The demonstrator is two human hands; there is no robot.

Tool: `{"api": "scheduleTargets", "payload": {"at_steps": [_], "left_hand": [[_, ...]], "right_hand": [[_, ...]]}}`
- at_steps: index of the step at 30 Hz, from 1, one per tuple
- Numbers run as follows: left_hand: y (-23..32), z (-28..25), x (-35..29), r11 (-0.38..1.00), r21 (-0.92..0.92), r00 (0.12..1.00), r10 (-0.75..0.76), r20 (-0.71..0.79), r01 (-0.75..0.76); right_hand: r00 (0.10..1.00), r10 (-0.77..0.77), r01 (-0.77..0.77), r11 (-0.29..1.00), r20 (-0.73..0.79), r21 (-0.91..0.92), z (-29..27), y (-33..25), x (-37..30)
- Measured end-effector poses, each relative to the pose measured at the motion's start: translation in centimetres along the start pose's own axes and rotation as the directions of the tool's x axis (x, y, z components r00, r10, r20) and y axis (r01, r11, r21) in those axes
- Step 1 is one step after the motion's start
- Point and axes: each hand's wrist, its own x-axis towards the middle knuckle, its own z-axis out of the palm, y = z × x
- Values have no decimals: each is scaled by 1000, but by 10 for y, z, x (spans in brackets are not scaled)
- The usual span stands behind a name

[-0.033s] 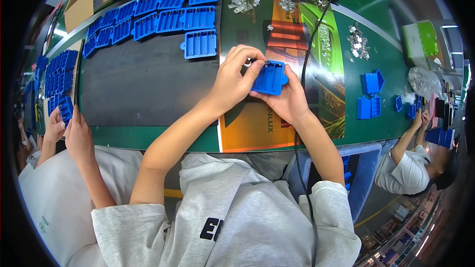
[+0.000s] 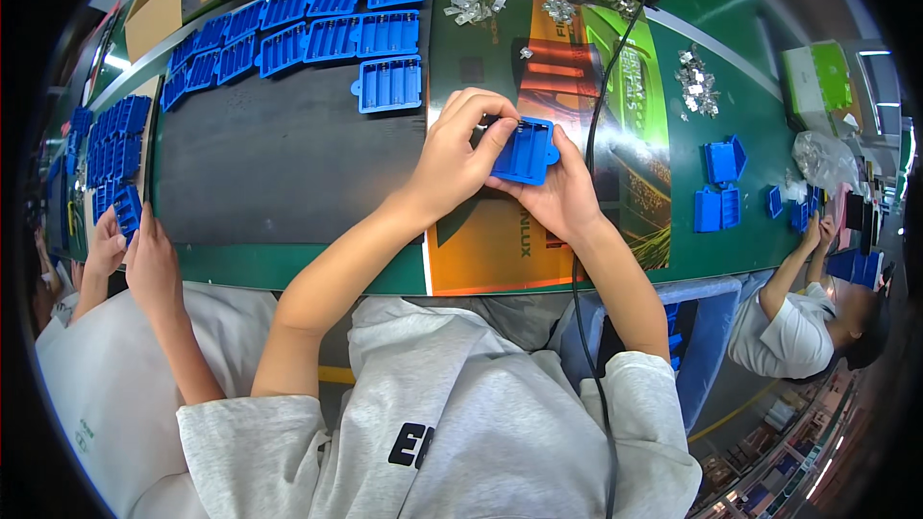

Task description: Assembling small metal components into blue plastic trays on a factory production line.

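Note:
A blue plastic battery holder (image 2: 527, 156) with long slots rests in my right hand (image 2: 567, 200), tilted up over the table. The fingers of that hand close round its right side and underside. My left hand (image 2: 454, 154) is at the holder's upper left edge, thumb and forefinger pinched together there. Whatever is between those fingertips is too small or hidden to name. Small dark and metallic parts show along the holder's upper edge. Another blue holder (image 2: 389, 86) lies on the black mat, left of and beyond my hands.
Rows of blue holders (image 2: 332, 38) line the far side of the black mat (image 2: 279, 163). Piles of small metal pieces (image 2: 475, 4) lie beyond my hands and at right (image 2: 696, 85). A black cable (image 2: 598, 106) crosses the table. Co-workers' hands (image 2: 144, 259) work at left and far right.

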Motion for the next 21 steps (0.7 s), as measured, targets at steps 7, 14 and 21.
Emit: {"api": "scheduleTargets", "payload": {"at_steps": [7, 14, 21], "left_hand": [[3, 3, -2, 999, 18, 999, 40, -21, -40], [-1, 4, -2, 994, 87, 998, 66, 13, -67], [-2, 2, -2, 997, 75, 999, 30, 35, -32]], "right_hand": [[1000, 18, -16, 998, 24, -66, 3, 1, -1], [996, 61, -57, 995, 57, -79, -8, 7, 2], [997, 57, -51, 995, 60, -86, -10, 3, 2]]}}
